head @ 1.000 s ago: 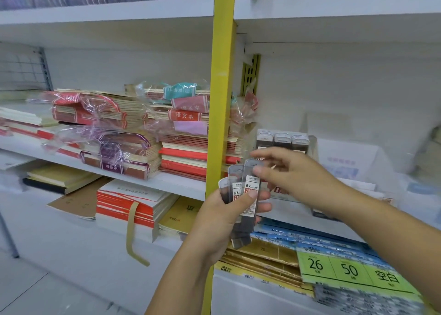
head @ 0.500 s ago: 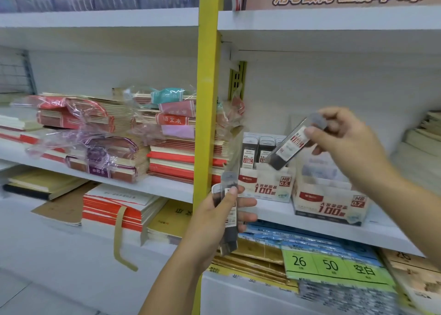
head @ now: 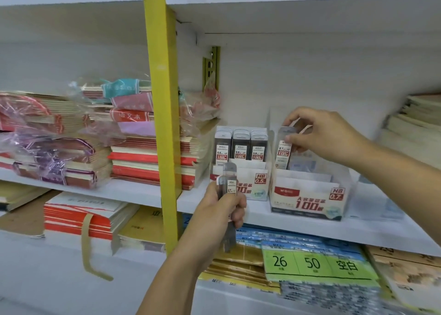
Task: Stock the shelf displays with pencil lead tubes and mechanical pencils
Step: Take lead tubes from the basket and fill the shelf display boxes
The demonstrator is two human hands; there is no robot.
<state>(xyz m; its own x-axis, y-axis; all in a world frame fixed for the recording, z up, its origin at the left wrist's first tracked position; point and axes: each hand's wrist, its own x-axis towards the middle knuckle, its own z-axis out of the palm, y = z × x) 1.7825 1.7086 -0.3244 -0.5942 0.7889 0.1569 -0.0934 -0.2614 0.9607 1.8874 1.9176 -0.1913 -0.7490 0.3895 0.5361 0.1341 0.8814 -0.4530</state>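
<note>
My right hand (head: 317,135) pinches the top of one grey 0.7 pencil lead tube (head: 284,147) and holds it upright in the back left corner of the clear HB 0.7 display box (head: 310,200). My left hand (head: 222,209) grips a small bunch of the same lead tubes (head: 229,188) in front of the shelf edge. To the left of the 0.7 box stands the HB 0.5 display box (head: 255,186), with three rows of 0.5 tubes (head: 241,145) in it. No mechanical pencils are in sight.
A yellow upright post (head: 162,114) divides the white shelf (head: 298,224). Stacks of wrapped notebooks (head: 133,145) fill the left bay. More notebooks (head: 415,123) are piled at the far right. Below lie blue packs and a green label card (head: 315,264).
My right hand has carried the single tube from above the boxes down into the 0.7 box and turned it upright. My left hand has stayed with its bunch.
</note>
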